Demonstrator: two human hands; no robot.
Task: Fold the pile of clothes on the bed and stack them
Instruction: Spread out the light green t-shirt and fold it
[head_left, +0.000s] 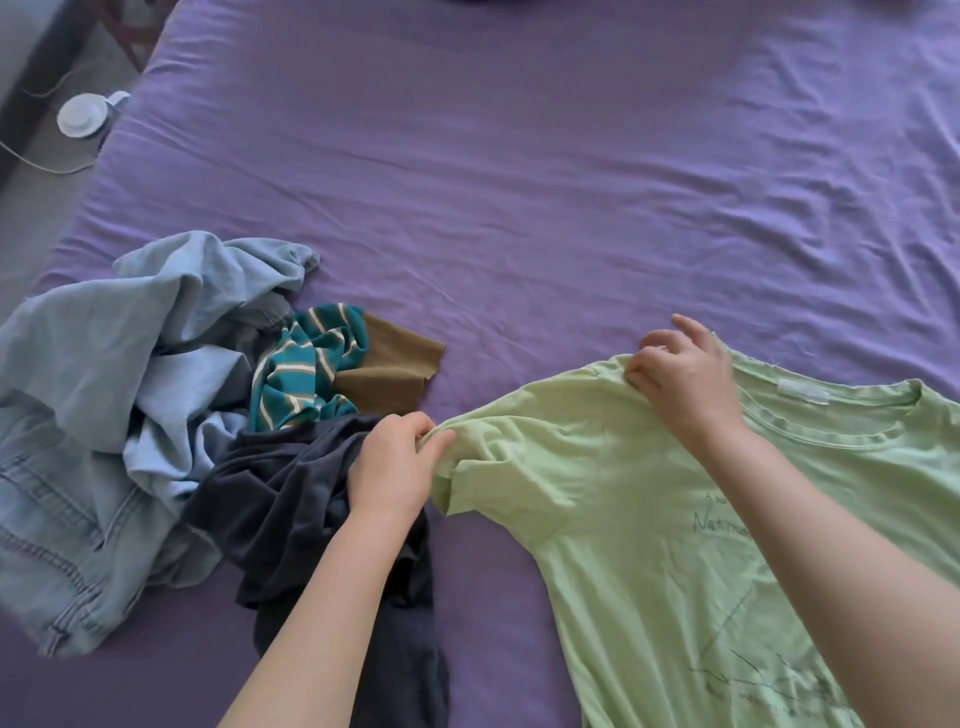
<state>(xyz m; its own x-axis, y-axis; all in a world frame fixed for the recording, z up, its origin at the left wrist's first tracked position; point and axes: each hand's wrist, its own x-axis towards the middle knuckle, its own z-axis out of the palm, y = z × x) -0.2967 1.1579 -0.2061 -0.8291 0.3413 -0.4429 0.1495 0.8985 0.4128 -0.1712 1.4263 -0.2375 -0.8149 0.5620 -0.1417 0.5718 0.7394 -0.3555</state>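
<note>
A light green T-shirt (613, 545) with dark printed lettering lies spread face up on the purple bed sheet (519, 182), collar toward the right. My left hand (397, 462) pinches the end of its left sleeve. My right hand (680, 371) grips the fabric at the shoulder, near the collar. To the left sits an unfolded pile: a light blue denim garment (98, 395), a teal striped piece with brown parts (332, 364), and a dark navy garment (291, 509) partly under my left forearm.
The bed's left edge runs diagonally at the upper left. Beyond it on the floor are a white round device (80, 117) with a cable and a dark piece of furniture. Wrinkled sheet stretches across the far half of the bed.
</note>
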